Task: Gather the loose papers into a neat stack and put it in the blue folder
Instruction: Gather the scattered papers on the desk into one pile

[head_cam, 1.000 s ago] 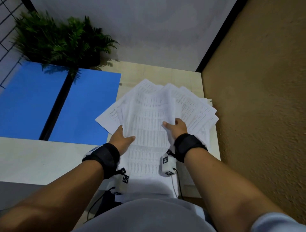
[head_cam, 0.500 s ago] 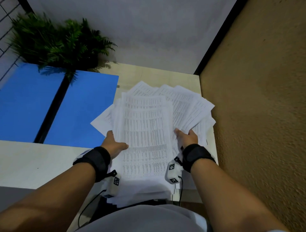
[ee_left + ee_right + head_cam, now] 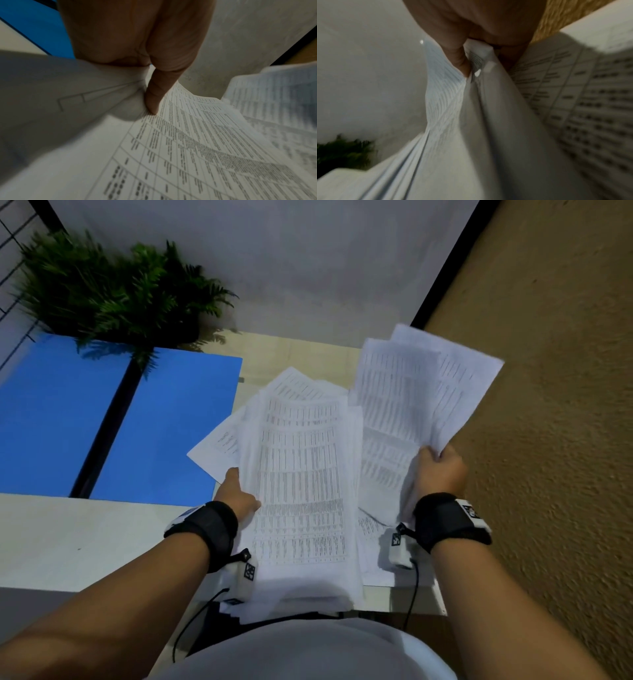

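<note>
Two uneven bundles of papers, none squared: right hand (image 3: 440, 470) pinching a fanned sheaf (image 3: 414, 392) aloft, left hand (image 3: 238, 494) gripping the main pile (image 3: 301, 481) on the table (image 3: 68, 539); blue folder (image 3: 171, 426) lies open alongside, unfilled.

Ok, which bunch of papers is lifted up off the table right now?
The fanned sheets pinched in the right hand, raised toward the tan wall. The bigger pile gripped by the left hand lies low over the table.
</note>
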`<state>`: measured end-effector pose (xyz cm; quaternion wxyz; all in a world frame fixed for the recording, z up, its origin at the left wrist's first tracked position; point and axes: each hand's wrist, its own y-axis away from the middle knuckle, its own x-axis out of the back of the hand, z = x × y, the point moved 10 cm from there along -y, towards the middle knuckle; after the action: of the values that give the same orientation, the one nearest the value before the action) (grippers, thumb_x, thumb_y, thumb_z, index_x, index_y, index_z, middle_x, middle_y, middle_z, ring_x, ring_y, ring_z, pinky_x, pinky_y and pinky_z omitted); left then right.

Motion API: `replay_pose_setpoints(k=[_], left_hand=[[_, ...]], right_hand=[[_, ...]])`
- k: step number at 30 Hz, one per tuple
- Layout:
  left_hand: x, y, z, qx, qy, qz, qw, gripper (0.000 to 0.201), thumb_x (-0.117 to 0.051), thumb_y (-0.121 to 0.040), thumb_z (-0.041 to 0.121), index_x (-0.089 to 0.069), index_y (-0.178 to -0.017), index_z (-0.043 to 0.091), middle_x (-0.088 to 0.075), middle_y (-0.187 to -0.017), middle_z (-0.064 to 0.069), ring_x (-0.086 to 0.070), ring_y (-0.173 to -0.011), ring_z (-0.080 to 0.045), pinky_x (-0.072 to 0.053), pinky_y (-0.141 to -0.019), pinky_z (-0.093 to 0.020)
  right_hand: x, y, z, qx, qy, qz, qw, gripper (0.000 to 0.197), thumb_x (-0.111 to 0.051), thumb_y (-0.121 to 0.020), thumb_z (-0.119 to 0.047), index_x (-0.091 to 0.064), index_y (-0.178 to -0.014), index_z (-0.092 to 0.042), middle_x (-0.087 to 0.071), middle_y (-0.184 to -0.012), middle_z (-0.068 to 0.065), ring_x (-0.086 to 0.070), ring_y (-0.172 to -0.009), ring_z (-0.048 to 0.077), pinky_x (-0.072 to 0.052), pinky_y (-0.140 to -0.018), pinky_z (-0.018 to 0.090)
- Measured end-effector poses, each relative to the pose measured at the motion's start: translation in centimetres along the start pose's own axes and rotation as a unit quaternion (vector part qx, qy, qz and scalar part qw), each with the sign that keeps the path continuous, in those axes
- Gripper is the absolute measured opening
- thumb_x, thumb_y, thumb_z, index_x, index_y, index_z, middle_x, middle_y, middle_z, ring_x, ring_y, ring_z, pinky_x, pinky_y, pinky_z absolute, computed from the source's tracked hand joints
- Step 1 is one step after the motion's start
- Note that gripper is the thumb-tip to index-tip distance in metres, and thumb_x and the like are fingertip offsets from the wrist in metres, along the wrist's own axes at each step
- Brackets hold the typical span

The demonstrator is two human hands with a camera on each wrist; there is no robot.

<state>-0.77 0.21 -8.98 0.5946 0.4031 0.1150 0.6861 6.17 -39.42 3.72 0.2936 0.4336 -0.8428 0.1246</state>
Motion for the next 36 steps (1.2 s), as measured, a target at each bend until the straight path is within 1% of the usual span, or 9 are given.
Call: replay_pose_setpoints(k=[8, 13, 18, 21, 24, 27, 31, 34, 36], left_hand=[[-0.8, 0.2, 1.3, -0.025, 0.010, -0.011, 1.000, 0.083, -0.068, -0.081, -0.008, -0.025, -0.148, 0.014, -0.053, -0.133, -0.015, -0.051, -0.102, -0.024, -0.045, -0.086, -0.033], [-0.7, 0.9, 2.0, -0.085, 0.069, -0.031, 0.993, 0.110, -0.070, -0.080, -0.007, -0.003, -0.152, 0.043, -0.022, -0.160, 0.001, -0.033, -0.142, -0.027, -0.040, -0.107, -0.041], [-0.9, 1.3, 2.5, -0.087, 0.114, -0.081, 0.986, 0.026, -0.041, -0.095, 0.057, -0.049, -0.119, 0.058, -0.035, -0.154, 0.007, -0.030, -0.146, -0.016, -0.025, -0.117, -0.040], [-1.1, 1.6, 2.8, -0.048, 0.130, -0.136, 0.981, 0.064, -0.021, -0.083, 0.081, -0.056, -0.124, 0.048, -0.028, -0.159, 0.006, -0.018, -0.151, -0.016, -0.014, -0.120, -0.042], [-1.6, 1.3, 1.9, -0.010, 0.146, -0.148, 0.978, 0.088, -0.039, -0.077, 0.083, -0.051, -0.140, 0.022, -0.035, -0.156, 0.002, -0.025, -0.149, -0.018, -0.017, -0.120, -0.039], [-1.5, 0.8, 0.9, -0.014, 0.097, -0.114, 0.989, 0.088, -0.063, -0.078, 0.065, -0.039, -0.146, 0.014, -0.045, -0.150, -0.005, -0.041, -0.140, -0.026, -0.032, -0.110, -0.031], [-1.2, 0.1, 0.6, -0.013, 0.070, -0.070, 0.995, 0.054, -0.050, -0.099, 0.031, -0.038, -0.146, 0.006, -0.045, -0.148, -0.021, -0.043, -0.136, -0.041, -0.038, -0.108, -0.042], [-1.3, 0.0, 0.8, -0.033, 0.095, -0.075, 0.992, 0.043, -0.049, -0.100, 0.030, -0.045, -0.136, 0.007, -0.055, -0.140, -0.016, -0.055, -0.124, -0.036, -0.045, -0.103, -0.042], [-1.5, -0.4, 0.1, -0.031, 0.107, -0.085, 0.990, 0.063, -0.054, -0.093, 0.046, -0.037, -0.142, 0.010, -0.049, -0.147, -0.006, -0.051, -0.130, -0.026, -0.042, -0.108, -0.040]], right_hand=[[8.8, -0.4, -9.3, 0.167, -0.140, 0.130, 0.967, 0.012, -0.057, -0.085, -0.020, -0.067, -0.085, -0.012, -0.061, -0.072, -0.003, -0.052, -0.063, -0.001, -0.044, -0.067, 0.025], [11.7, 0.3, -13.8, 0.196, -0.265, 0.139, 0.934, 0.020, -0.061, -0.082, -0.016, -0.054, -0.069, -0.030, -0.059, -0.067, -0.017, -0.055, -0.065, -0.005, -0.047, -0.067, 0.023], [3.1, 0.9, -9.9, 0.067, -0.136, -0.079, 0.985, 0.025, -0.061, -0.087, -0.009, -0.051, -0.068, -0.022, -0.057, -0.068, -0.005, -0.059, -0.060, 0.005, -0.047, -0.059, 0.019], [-3.3, 3.5, -5.2, -0.006, -0.085, -0.228, 0.970, 0.020, -0.054, -0.086, -0.005, -0.064, -0.090, -0.021, -0.071, -0.095, 0.004, -0.069, -0.087, 0.023, -0.059, -0.078, 0.035], [-6.8, 6.1, -3.2, -0.010, -0.072, -0.320, 0.945, 0.039, -0.048, -0.092, 0.001, -0.058, -0.121, -0.023, -0.068, -0.107, 0.005, -0.067, -0.090, 0.021, -0.056, -0.067, 0.025], [-8.9, 6.8, -2.0, -0.004, -0.051, -0.363, 0.931, 0.051, -0.054, -0.094, -0.003, -0.045, -0.137, -0.027, -0.062, -0.112, 0.004, -0.063, -0.099, 0.027, -0.055, -0.080, 0.033], [-9.4, 5.7, 0.2, -0.016, 0.043, -0.344, 0.938, 0.017, -0.052, -0.096, -0.007, -0.059, -0.111, -0.008, -0.063, -0.100, 0.012, -0.061, -0.094, 0.033, -0.049, -0.083, 0.037], [-10.0, 5.5, 1.9, -0.042, 0.096, -0.364, 0.925, 0.017, -0.048, -0.097, -0.002, -0.061, -0.108, 0.000, -0.062, -0.105, 0.015, -0.059, -0.102, 0.032, -0.047, -0.092, 0.039], [-10.3, 5.7, 2.4, -0.062, 0.099, -0.375, 0.920, 0.019, -0.046, -0.098, -0.002, -0.060, -0.109, 0.005, -0.063, -0.103, 0.016, -0.060, -0.099, 0.031, -0.049, -0.088, 0.036]])
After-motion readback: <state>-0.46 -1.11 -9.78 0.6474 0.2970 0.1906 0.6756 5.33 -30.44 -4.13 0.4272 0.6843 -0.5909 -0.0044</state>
